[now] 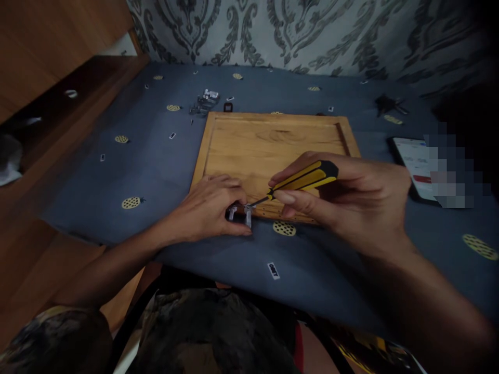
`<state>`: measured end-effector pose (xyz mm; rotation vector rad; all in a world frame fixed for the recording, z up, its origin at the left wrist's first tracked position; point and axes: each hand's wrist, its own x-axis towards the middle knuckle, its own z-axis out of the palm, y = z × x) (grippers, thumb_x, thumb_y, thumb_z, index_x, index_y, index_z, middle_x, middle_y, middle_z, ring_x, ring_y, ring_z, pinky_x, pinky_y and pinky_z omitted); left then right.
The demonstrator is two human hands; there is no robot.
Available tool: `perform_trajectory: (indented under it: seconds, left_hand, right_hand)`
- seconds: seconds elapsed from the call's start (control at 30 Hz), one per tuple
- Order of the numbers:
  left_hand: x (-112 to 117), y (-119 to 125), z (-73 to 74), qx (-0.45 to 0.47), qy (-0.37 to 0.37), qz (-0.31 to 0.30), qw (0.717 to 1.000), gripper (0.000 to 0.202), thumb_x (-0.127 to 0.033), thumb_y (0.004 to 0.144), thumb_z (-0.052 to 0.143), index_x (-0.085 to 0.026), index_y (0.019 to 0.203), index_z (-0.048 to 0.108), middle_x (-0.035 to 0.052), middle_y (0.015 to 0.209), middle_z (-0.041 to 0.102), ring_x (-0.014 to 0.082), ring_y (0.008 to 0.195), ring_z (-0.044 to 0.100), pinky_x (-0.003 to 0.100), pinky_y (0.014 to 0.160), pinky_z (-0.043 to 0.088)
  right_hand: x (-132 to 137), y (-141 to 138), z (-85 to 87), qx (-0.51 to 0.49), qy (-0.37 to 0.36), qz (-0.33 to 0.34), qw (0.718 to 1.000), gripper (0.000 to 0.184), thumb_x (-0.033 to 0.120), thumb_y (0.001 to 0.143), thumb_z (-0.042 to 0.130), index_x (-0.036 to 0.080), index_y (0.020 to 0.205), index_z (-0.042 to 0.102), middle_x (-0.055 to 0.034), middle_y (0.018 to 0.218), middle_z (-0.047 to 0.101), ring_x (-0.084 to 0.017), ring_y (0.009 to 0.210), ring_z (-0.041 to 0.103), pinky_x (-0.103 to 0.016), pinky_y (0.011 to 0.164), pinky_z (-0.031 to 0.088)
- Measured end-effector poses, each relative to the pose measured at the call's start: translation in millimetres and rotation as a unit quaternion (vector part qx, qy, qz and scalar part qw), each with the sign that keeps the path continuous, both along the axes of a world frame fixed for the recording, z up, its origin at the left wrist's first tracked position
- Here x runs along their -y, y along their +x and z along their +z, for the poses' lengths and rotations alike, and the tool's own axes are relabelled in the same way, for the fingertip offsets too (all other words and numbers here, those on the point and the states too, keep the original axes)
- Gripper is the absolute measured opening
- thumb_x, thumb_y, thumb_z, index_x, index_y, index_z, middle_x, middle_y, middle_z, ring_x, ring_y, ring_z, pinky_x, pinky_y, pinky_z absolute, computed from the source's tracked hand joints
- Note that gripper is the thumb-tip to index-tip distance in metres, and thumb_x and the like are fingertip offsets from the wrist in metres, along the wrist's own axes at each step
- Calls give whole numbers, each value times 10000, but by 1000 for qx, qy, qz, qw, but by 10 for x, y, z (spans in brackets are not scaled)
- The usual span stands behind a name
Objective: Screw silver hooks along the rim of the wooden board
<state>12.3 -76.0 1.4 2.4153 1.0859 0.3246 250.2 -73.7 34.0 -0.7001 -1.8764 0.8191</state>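
Note:
A wooden panel (268, 145) with a raised frame lies flat on the blue cloth. At its near left edge, my left hand (212, 208) rests on the panel, thumb and fingers closed around a small metal bracket (248, 217). My right hand (351, 200) grips a yellow-and-black screwdriver (302, 179), slanting down to the left. The screwdriver's tip meets the bracket near the panel's edge; a screw head there is too small to make out. Several small dark holes or marks run along the near edge, right of the bracket.
Behind the panel's far left corner sit loose metal fittings (206, 101) and a small dark square piece (228, 107). A phone (417, 169) with a lit screen lies at the right. Farther back is a black object (390, 105). A patterned curtain (265, 34) hangs behind.

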Motion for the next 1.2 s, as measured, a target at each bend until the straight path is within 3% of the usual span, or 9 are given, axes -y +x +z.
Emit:
perform_trajectory:
  seconds: [0.17,0.3,0.5,0.7,0.93,1.2]
  left_hand:
    - [6,6,5,1,3,3,1000,305,-423,876,943,-212,1014,772,29,1024,729,273,1031,683,371,882,444]
    - [12,16,23,0,1,7,1000,288,-415,875,942,-215,1006,782,26,1022,726,269,1026,680,368,872,440]
    - [10,3,1,-10,5,8,1000,319,-442,874,943,-221,1056,803,39,1091,753,296,1105,698,395,927,466]
    - [3,-12,-35,1,8,-3,1000,317,-454,892,928,-233,1060,776,58,1231,778,321,1215,700,449,1032,495]
    - [3,-6,-49,-4,15,-1,1000,362,-498,890,930,-226,1080,787,64,1231,788,329,1206,714,436,976,504]
    - [10,-10,-23,-9,20,6,1000,353,-477,880,942,-227,1088,805,34,1088,756,288,1085,703,382,889,456]
  right_hand:
    - [84,-15,-93,67,94,-119,986,425,513,889,937,230,723,667,44,661,666,-117,579,636,-268,514,483]
    - [118,-56,-116,57,76,-140,986,445,515,865,956,234,713,646,36,680,654,-134,617,630,-284,540,489]
    - [114,-76,-39,-20,-90,-38,995,303,463,839,988,266,907,768,24,901,786,-128,624,728,-261,527,632]
    - [119,-61,51,-15,-138,3,990,264,469,891,949,243,898,812,13,905,804,-77,580,720,-204,544,631]
    - [147,-118,25,-13,-107,-34,994,296,467,843,984,235,835,799,29,799,777,-91,534,695,-216,474,577]
    - [165,-118,-67,21,-8,-84,996,324,470,879,956,243,794,741,38,717,728,-120,569,667,-272,514,553]
